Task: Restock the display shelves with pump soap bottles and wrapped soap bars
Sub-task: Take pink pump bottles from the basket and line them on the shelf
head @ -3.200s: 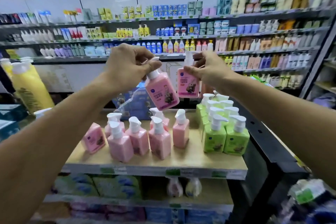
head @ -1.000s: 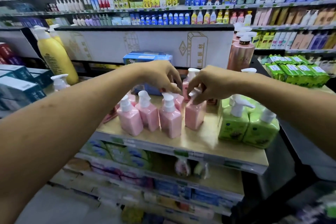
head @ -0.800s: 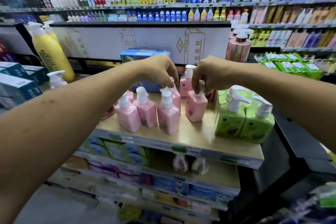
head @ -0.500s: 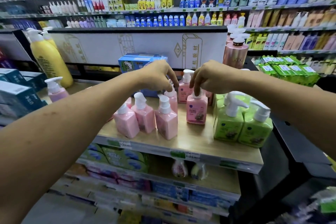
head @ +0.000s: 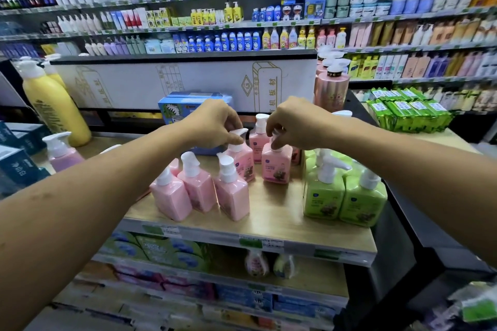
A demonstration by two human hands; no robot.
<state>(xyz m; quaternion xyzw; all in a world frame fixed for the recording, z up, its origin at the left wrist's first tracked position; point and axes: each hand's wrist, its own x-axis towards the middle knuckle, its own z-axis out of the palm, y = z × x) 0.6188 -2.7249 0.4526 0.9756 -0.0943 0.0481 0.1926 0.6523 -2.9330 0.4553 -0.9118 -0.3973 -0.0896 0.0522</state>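
Several pink pump soap bottles stand on the wooden display shelf (head: pixel 271 220). My left hand (head: pixel 212 123) pinches the white pump head of one pink bottle (head: pixel 243 161) in the second row. My right hand (head: pixel 293 123) pinches the pump of the pink bottle (head: pixel 277 166) beside it. Both bottles stand upright on the shelf. Three more pink bottles (head: pixel 199 188) stand in front, backs toward me, and another pink bottle (head: pixel 259 134) stands behind. Green pump bottles (head: pixel 344 196) are grouped to the right.
A blue box (head: pixel 188 105) sits behind the pink bottles. Big yellow bottles (head: pixel 51 105) stand at left, a rose-gold bottle (head: pixel 330 86) at back right, green wrapped packs (head: pixel 408 110) farther right. Lower shelves hold boxed goods. A stocked wall shelf runs across the back.
Both hands brought two pink bottles down from the air and stood them on the shelf among the others. Over the last second my fingers have stayed on the two pump heads.
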